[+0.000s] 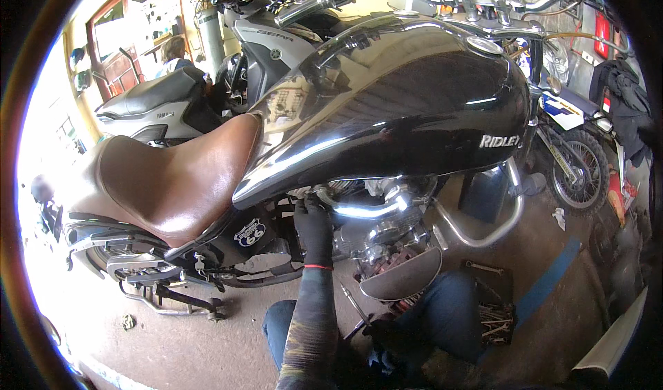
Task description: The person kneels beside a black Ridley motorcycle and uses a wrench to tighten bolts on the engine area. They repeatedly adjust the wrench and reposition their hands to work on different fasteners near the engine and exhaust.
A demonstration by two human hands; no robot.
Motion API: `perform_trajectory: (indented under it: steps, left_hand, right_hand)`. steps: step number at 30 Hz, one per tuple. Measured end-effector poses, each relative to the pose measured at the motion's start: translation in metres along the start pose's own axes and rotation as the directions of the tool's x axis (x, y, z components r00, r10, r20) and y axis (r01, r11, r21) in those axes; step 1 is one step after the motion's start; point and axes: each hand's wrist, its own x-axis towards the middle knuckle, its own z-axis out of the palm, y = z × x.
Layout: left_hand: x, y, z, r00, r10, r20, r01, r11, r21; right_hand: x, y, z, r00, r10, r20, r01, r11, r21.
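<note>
Head: motorcycle [345, 141] points right; long axis crosswise.

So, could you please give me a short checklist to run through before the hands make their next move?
1. Left hand at the engine, below the rear of the tank: ok.
2. Left fingertips' exact hold: cannot tell; the tips are hard to make out.
3. Metal tool at the right hand: ok, it seems to be held there, though the grip is dark.
4. Wrenches together on the floor beyond the knee: ok.
5. Crumpled scrap picked up off the floor: not ok, it lies at lower left.
</note>
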Motion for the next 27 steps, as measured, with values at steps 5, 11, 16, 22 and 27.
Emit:
perform_trajectory:
  steps: [5,11,16,22,27]
  left_hand:
    - [0.003,-0.007,-0.011,0.994,0.079,0.071,-0.080,0.997,0.016]
    - [-0.008,0.016,-0.002,0.983,0.184,-0.026,-0.173,0.956,0.237]
    - [-0.005,0.017,-0.004,0.992,0.121,-0.038,-0.087,0.870,0.485]
    - [0.001,0.015,-0.005,0.992,0.110,-0.066,-0.073,0.906,0.417]
    - [-0.002,0.011,-0.006,0.979,0.201,-0.039,-0.144,0.812,0.566]
  right_hand:
    - [0.028,0.035,-0.016,0.988,-0.153,0.024,0.150,0.985,0.088]
    - [0.042,0.037,0.002,0.997,-0.035,-0.076,0.050,0.977,0.206]
    - [0.042,0.039,0.008,0.964,-0.258,-0.063,0.264,0.915,0.304]
    - [0.055,0.055,0.006,0.889,-0.404,-0.217,0.413,0.911,-0.003]
    - [0.030,0.005,0.009,0.984,0.096,-0.148,-0.075,0.987,0.140]
